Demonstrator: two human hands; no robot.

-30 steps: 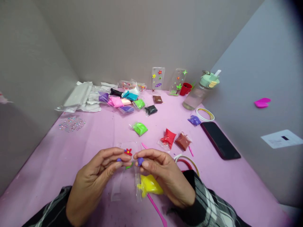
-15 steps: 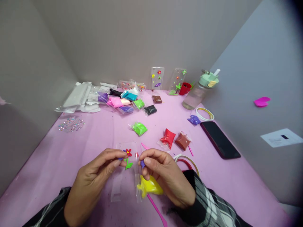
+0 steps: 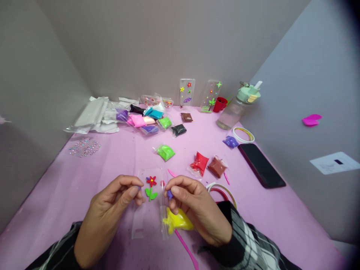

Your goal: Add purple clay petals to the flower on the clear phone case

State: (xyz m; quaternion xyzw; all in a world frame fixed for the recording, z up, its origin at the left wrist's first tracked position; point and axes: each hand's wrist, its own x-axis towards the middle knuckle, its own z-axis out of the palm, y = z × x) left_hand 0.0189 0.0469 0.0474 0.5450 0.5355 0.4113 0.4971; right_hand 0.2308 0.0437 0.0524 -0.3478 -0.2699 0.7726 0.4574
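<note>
My left hand (image 3: 109,210) and my right hand (image 3: 194,210) hover above a transparent phone case (image 3: 147,221) lying on the pink table. Between my left fingertips is a tiny bit of purple clay (image 3: 138,188). My right fingertips pinch a small purple clay ball (image 3: 169,194). On the case sit a red clay flower (image 3: 151,181) with a purple touch at its left side and green clay leaves (image 3: 151,194). Under my right hand lies a bag of yellow clay (image 3: 177,221), and a pink plastic tool (image 3: 185,249) runs toward me beside it.
Several packets of coloured clay lie ahead, including green (image 3: 165,152), red (image 3: 199,164) and brown (image 3: 216,167). Two decorated phone cases (image 3: 187,92) lean at the back. A black phone (image 3: 261,165) and a water bottle (image 3: 232,114) are to the right.
My left hand has drawn back to the left, away from the flower, uncovering the green leaves. My right hand has barely moved.
</note>
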